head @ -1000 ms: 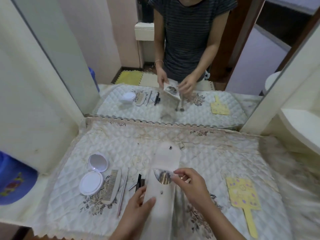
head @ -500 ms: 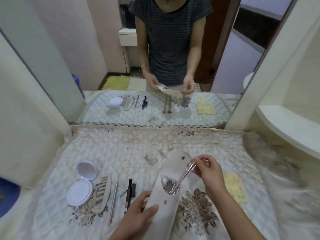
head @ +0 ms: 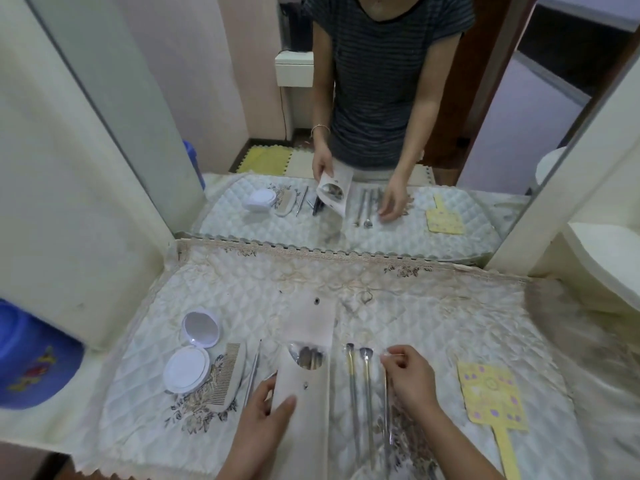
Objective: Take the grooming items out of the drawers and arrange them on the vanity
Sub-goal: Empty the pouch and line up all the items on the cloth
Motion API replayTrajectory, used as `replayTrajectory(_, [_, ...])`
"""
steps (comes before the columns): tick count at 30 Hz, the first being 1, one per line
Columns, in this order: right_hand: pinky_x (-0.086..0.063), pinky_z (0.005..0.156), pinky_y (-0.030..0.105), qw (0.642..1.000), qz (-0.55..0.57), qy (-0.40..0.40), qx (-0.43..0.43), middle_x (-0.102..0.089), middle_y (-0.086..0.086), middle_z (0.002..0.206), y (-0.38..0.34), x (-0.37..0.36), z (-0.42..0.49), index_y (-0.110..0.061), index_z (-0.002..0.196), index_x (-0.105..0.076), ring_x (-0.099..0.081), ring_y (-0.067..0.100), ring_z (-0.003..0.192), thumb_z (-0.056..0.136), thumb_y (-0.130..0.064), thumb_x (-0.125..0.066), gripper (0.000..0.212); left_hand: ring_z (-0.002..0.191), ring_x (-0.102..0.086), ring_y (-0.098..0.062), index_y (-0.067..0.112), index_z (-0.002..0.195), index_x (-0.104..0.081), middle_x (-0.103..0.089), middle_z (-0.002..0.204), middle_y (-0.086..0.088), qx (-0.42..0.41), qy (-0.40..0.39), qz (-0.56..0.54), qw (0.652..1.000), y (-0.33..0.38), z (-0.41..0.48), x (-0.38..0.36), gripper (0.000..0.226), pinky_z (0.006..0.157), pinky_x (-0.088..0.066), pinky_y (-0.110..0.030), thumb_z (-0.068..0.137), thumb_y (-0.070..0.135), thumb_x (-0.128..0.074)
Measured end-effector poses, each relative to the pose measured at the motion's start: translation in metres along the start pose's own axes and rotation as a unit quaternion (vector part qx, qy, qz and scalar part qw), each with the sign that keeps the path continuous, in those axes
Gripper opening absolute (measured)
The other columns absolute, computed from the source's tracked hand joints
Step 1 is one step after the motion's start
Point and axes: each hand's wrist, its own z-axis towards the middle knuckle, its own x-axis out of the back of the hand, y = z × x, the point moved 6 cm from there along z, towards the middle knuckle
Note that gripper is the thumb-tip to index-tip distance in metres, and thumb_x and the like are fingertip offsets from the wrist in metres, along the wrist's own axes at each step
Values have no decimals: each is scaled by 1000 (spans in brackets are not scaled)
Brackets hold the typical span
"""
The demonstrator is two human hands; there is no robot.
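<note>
A long white pouch with its flap open lies on the quilted vanity cloth; several metal tool tips show in its mouth. My left hand grips the pouch's lower left edge. Two slim metal tools lie side by side just right of the pouch. My right hand pinches the top end of a third metal tool, which lies flat beside them. Left of the pouch sit an open white compact mirror, a comb and a thin metal stick.
A yellow hand mirror lies at the right. A wall mirror stands behind the cloth. A blue plastic container sits at the far left, and a white shelf juts out at the right.
My right hand drew a metal tool out of the pouch and brought it down to the cloth beside the two others. The left hand kept its hold on the pouch.
</note>
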Motion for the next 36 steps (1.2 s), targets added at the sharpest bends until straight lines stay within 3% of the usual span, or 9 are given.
replayTrajectory(7, [-39,96,29,987,134,-59,63,-49,-1,124,-58,-7,-3,-19,134,-39,-47,13,113,85,-23,-64,55,68,-70,-12,14,99,-63,-77,75,0,45,-84,-27,995,-6,-6,-20,47,58,-53,-20,54,24,-70])
replayTrajectory(9, [-37,96,27,982,144,-95,77,-46,-6,120,-76,-7,-4,-22,137,-34,-45,11,113,84,-22,-64,61,73,-70,-18,12,101,-63,-76,82,-7,61,-108,-49,991,-4,-7,-26,58,61,-53,-24,46,28,-73])
replayTrajectory(11, [-41,86,17,982,93,-101,128,-57,-6,105,-90,-3,-8,-22,118,-54,-54,12,104,84,-18,-65,36,75,-70,-21,11,100,-63,-76,84,-10,69,-111,-55,990,-5,-5,-31,61,65,-54,-28,43,30,-74])
replayTrajectory(15, [-44,63,5,966,10,-139,219,-66,-16,68,-94,-4,-35,-35,76,-66,-61,-4,70,82,-16,-67,20,71,-69,-21,5,92,-69,-76,81,-12,80,-75,-58,992,3,-2,-39,19,64,-55,-27,74,10,-70])
replayTrajectory(18, [-49,74,8,935,-125,-173,283,-71,-19,86,-81,-12,-56,-26,95,-70,-62,-15,81,83,-23,-66,13,79,-69,-24,6,91,-72,-75,92,-17,73,-80,-49,993,12,-2,-46,14,72,-53,-32,81,12,-64])
replayTrajectory(21, [-52,79,23,900,-218,-120,357,-74,-11,95,-73,-11,-65,-29,95,-67,-64,4,91,81,-32,-57,17,91,-69,-28,7,94,-72,-75,95,-14,75,-102,-51,991,17,-5,-54,15,83,-53,-38,84,11,-61])
replayTrajectory(25, [-48,72,14,876,-204,-63,432,-73,-11,83,-68,-10,-72,-26,80,-65,-61,3,87,77,-29,-52,14,95,-68,-29,7,98,-71,-75,96,-14,80,-103,-81,988,19,-8,-61,17,86,-52,-39,85,9,-59])
replayTrajectory(30, [-43,87,11,868,-182,-37,461,-72,-2,87,-63,-10,-76,-20,84,-66,-55,3,97,90,-35,-46,25,86,-69,-27,4,95,-71,-74,93,-17,90,-116,-121,982,23,-11,-64,18,75,-54,-35,86,2,-55])
replayTrajectory(36, [-34,102,10,901,-87,-51,421,-60,-15,107,-52,-13,-80,-27,88,-69,-43,-2,119,87,-50,-49,30,83,-68,-30,3,87,-71,-74,84,-14,69,-55,-110,990,23,-4,-59,16,78,-52,-40,80,16,-65])
